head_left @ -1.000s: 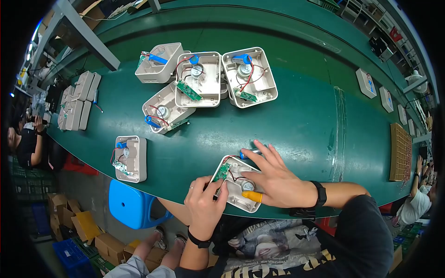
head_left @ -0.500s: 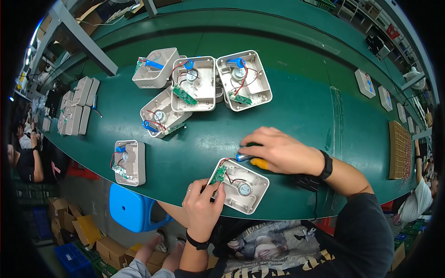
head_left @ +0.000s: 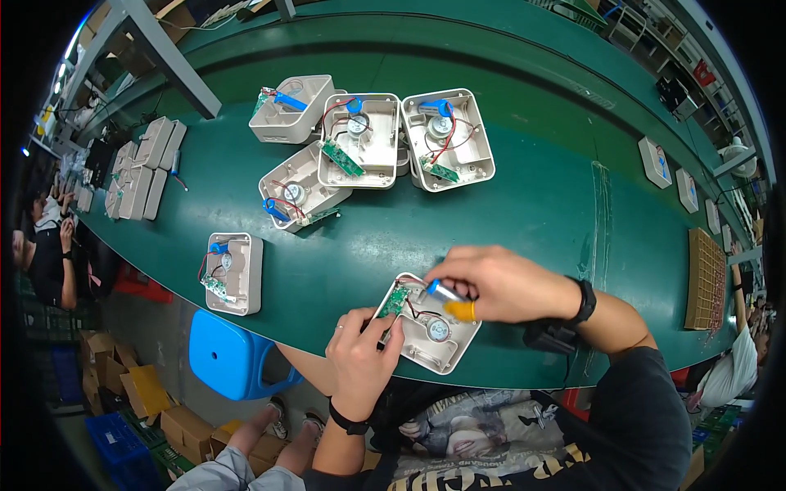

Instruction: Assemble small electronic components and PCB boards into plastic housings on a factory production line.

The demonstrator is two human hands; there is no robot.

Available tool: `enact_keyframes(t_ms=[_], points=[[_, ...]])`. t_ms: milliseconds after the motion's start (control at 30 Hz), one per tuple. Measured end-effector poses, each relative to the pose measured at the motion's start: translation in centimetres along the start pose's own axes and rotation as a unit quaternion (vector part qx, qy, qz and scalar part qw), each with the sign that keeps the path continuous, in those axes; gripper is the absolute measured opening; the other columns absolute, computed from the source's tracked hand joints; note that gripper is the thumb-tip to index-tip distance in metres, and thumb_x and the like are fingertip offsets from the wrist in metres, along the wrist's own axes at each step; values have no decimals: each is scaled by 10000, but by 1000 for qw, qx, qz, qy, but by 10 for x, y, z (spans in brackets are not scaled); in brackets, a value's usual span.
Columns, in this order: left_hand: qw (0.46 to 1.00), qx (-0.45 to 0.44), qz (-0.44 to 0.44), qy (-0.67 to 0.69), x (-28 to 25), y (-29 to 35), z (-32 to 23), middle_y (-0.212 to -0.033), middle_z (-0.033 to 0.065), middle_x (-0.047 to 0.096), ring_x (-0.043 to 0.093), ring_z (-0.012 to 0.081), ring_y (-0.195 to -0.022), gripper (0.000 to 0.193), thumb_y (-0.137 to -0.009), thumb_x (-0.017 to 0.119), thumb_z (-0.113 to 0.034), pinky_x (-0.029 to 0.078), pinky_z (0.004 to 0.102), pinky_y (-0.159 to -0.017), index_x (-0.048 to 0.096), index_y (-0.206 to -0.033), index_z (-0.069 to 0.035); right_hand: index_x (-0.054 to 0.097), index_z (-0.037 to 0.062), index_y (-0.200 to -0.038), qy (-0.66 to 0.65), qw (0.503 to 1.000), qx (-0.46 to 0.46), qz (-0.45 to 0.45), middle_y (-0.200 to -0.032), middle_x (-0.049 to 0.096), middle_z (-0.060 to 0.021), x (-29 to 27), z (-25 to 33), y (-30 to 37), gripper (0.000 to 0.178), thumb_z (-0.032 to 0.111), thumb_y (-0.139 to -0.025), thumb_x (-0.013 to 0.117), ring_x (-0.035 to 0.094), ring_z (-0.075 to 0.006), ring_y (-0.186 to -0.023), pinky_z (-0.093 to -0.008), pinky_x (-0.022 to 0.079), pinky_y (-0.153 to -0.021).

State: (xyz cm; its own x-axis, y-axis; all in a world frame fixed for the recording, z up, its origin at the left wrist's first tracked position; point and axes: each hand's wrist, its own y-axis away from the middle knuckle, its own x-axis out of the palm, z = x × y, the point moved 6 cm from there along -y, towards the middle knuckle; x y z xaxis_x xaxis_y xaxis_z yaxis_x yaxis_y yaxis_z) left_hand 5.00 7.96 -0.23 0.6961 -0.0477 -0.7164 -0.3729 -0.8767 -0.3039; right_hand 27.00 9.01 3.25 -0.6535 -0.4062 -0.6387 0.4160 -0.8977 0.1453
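A light grey plastic housing [head_left: 426, 360] lies open side up near the table's front edge. Inside it are a round speaker [head_left: 438, 329], a green circuit board [head_left: 395, 303] and thin wires. My left hand [head_left: 360, 356] grips the housing's left wall, fingertips beside the board. Over the housing's far right corner, my right hand [head_left: 503, 282] is closed around a blue cylindrical battery [head_left: 436, 288]. A yellow, rounded object [head_left: 460, 311], perhaps a tool handle, shows under the same hand; most of it is hidden.
Several similar housings [head_left: 381, 172] with blue batteries and boards are grouped farther back. Another housing [head_left: 252, 278] stands at left. A black device [head_left: 550, 337] with a cable lies by my right wrist. A blue stool [head_left: 219, 352] stands below the table; other people sit at far left.
My right hand has moved nearer and slightly right, bringing the battery from beyond the housing's edge to over its corner. The view has shifted slightly; my left hand keeps its hold.
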Motion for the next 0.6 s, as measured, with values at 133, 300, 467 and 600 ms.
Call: enact_keyframes(t_ms=[133,300,467,600], points=[[1000,13,-4,-7,1,0,2,-960,81,706,697,279,-812,124,-833,880,-104,569,395,-681,811,-922,-52,728,24,-1220,-17,999,-40,-29,-994,691,-126,10,11,2,333,91,-900,790,702,-302,-829,-408,570,-728],[1000,26,-2,-11,1,0,2,-971,70,704,698,269,-809,123,-838,881,-120,570,393,-667,809,-921,-63,718,23,-1223,-22,999,-35,-13,-986,698,-121,11,4,-1,318,98,-919,777,691,-275,-805,-395,565,-725],[1000,21,-7,-15,0,1,2,-973,63,705,699,265,-807,119,-840,879,-122,570,393,-666,810,-917,-64,702,32,-1249,-31,999,-21,20,-1002,717,-128,11,12,-5,326,114,-940,767,704,-281,-818,-402,566,-729],[1000,-12,8,5,0,0,1,-956,96,715,710,297,-849,112,-835,871,-98,578,407,-735,817,-917,-45,705,35,-1237,-108,994,-30,1,-1021,717,-126,12,-7,-6,309,129,-950,770,709,-290,-812,-403,566,-723]])
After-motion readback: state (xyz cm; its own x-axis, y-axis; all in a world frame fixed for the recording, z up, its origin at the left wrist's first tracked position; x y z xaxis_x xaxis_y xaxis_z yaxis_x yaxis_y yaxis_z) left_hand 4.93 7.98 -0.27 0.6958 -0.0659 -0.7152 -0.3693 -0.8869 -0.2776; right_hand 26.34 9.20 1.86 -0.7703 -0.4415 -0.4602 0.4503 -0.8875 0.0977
